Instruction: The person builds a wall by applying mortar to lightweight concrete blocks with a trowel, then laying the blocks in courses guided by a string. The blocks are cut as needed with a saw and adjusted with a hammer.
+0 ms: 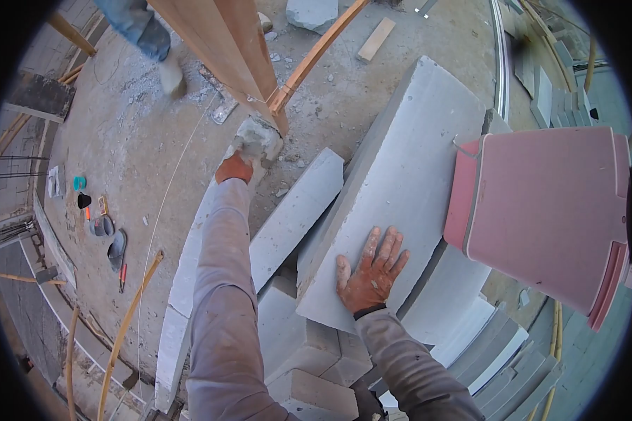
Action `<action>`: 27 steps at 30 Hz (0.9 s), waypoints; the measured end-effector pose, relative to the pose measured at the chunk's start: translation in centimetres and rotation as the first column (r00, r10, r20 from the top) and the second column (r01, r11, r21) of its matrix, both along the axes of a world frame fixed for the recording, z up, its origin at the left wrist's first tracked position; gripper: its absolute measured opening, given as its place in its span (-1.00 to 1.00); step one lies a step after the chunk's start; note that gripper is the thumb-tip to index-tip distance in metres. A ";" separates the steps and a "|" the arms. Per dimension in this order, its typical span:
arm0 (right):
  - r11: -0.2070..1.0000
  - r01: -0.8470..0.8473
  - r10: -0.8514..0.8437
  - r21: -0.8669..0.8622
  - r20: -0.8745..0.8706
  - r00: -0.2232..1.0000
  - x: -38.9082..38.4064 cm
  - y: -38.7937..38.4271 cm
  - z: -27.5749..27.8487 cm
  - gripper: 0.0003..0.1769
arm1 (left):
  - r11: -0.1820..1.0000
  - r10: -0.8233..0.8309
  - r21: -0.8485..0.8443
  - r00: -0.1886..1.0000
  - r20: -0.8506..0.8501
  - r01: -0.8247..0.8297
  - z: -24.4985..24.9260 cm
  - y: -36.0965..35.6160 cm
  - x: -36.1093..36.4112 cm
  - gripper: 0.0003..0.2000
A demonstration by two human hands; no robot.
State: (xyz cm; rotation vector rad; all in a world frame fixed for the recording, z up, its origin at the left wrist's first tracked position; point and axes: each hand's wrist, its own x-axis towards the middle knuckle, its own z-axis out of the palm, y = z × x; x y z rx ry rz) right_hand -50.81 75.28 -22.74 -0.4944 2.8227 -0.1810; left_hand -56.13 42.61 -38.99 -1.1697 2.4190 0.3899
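My left hand is stretched far forward, closed, its fingertips hidden behind its back. Just beyond it a lump of wet grey mortar sits at the far end of a row of pale blocks, near the foot of a wooden post. Whatever the hand grips cannot be made out. My right hand lies flat, fingers spread, on the face of a large pale block that leans over other blocks. Between my arms a narrower block piece lies at a slant.
A pink bucket stands at the right, close to the large block. Another person's leg shows at the upper left. Trowels and small tools lie on the floor. A thin string runs along the block row, near bamboo poles.
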 end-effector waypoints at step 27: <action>1.000 0.004 -0.005 -0.001 -0.107 0.994 0.8 0.1 -0.3 -0.14 | 0.986 -0.006 0.161 0.965 -0.262 0.049 -0.8 5.2 23.6 -0.41</action>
